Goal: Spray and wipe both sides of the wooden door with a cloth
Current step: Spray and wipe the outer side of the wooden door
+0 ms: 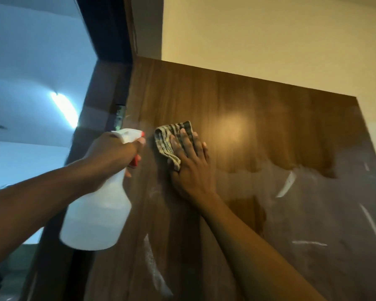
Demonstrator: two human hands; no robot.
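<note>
Nearest the camera, two bare forearms are reaching up and forward, the left forearm coming in from the lower left edge and the right forearm from the bottom right. Just ahead, the left grip is curling round the neck of a translucent white spray bottle, with fingers wrapping its red trigger — the bottle is hanging tilted below the hand, its body leaning toward the lower left, while its red-tipped nozzle is pointing at the door, just beside the cloth's left edge. Beside it, the right grip is lying flat with fingers straight and slightly spread, pressing a folded striped cloth against the wood; the cloth is showing above and to the left of the fingers. Behind both hands, the wooden door is filling the middle and right of the view, seen from below, its top edge slanting down to the right. The cloth is sitting on the door's upper part, toward the hinge side. Lower down, the surface is showing a hazy, paler sheen with whitish streaks, while the band above is looking warm brown, with a soft glare spot right of the cloth. A metal hinge is showing at the door's left edge, under the dark door frame. Farthest off, a cream wall is rising above the door, and a tube light is glowing in the bluish room on the left.
</note>
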